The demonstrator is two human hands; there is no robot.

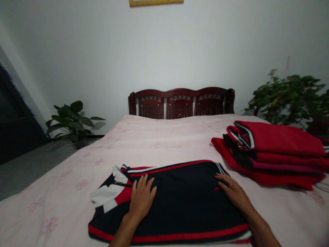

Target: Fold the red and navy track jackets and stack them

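Observation:
A navy polo shirt (185,202) with red and white trim lies folded on the bed, its white collar pointing left. My left hand (141,197) rests flat on the shirt just right of the collar and red chest panel, fingers spread. At the shirt's right end, by the striped edge, my right hand (232,190) lies with its fingers stretched over the cloth. Neither hand grips anything that I can see. The shirt's underside is hidden.
A stack of folded red clothes (285,140) stands on the right of the pink flowered bedsheet (159,140). Behind the bed is a dark wooden headboard (180,99). Leafy potted plants stand on the left (73,120) and right (288,99).

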